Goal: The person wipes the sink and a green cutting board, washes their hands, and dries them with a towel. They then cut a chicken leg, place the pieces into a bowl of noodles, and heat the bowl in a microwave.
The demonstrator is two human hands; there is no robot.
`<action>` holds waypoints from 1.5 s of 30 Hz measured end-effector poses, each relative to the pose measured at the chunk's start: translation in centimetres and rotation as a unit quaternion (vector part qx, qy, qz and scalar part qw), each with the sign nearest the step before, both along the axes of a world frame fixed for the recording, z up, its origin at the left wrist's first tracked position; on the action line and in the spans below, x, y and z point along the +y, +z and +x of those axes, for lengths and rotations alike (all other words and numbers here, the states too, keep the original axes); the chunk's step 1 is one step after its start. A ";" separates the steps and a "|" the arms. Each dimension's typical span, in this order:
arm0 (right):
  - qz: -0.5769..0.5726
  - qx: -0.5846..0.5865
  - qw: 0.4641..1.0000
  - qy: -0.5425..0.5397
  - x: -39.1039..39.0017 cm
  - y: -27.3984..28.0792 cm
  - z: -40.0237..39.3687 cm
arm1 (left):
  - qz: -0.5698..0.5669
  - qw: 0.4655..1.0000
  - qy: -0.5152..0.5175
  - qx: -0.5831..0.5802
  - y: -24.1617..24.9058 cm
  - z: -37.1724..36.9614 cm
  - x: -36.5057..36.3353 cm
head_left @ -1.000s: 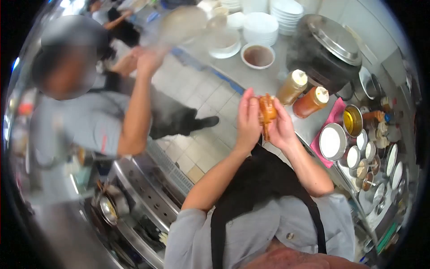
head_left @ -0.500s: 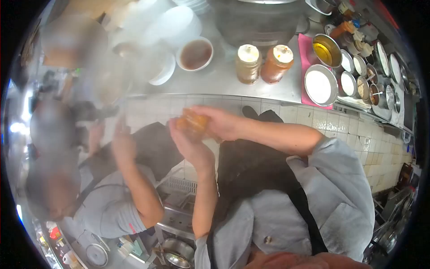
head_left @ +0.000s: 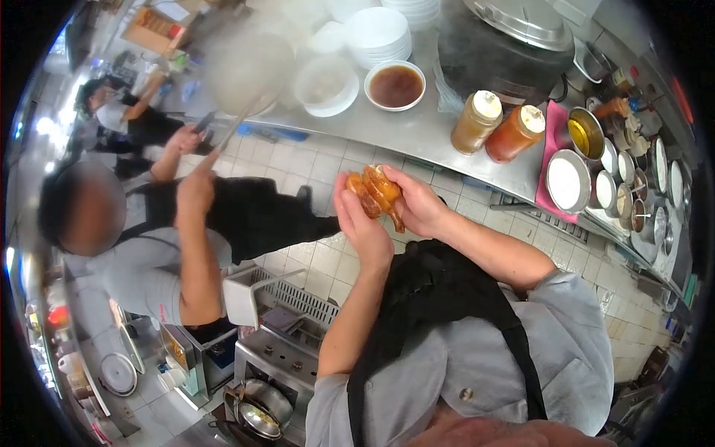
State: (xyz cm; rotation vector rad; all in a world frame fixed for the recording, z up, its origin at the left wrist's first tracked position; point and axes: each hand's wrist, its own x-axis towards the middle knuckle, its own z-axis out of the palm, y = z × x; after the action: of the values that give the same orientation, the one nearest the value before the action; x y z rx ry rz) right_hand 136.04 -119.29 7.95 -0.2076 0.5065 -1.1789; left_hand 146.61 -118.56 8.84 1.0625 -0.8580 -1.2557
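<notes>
Golden-brown cooked chicken point(head_left: 377, 192), apparently a cut leg with its drumstick end pointing down, is held between my two hands above the floor. My left hand point(head_left: 365, 227) is closed against its left side. On the right side, my right hand point(head_left: 418, 203) grips it, the thumb near the top edge. On the counter beyond, a white bowl of brown liquid point(head_left: 396, 86) stands closest to my hands. Two squeeze bottles, one tan point(head_left: 475, 124) and one orange-red point(head_left: 514, 135), are to the right of that bowl.
A steel counter point(head_left: 436, 138) runs across the front, with stacked white bowls point(head_left: 377, 37) and a large dark cooker point(head_left: 500, 59). Metal containers point(head_left: 568, 181) stand at right. On my left, a co-worker point(head_left: 195, 194) holds a long-handled tool over a steaming pot. A stove point(head_left: 275, 354) sits at lower left.
The view has shifted and the steam has thinned. The chicken, blurred before, now shows clearly between my hands. The co-worker's hands have risen with the long-handled tool visible.
</notes>
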 end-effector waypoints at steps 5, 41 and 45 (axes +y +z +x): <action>-0.001 0.011 0.999 -0.031 0.2 0.1 0.9 | -0.015 0.999 0.009 0.039 0.5 0.0 0.1; 0.019 0.001 0.997 -0.078 2.6 -0.8 3.4 | -0.002 0.999 -0.018 0.029 -0.8 2.4 1.7; 0.003 -0.004 0.995 -0.096 2.6 -1.2 3.5 | 0.002 0.999 -0.005 0.036 -0.8 2.1 1.8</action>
State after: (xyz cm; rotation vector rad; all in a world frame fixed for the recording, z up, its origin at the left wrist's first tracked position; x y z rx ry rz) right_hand 139.50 -116.74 6.78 -0.1510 0.5316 -1.3651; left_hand 148.75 -116.77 8.01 1.0114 -0.8071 -1.2961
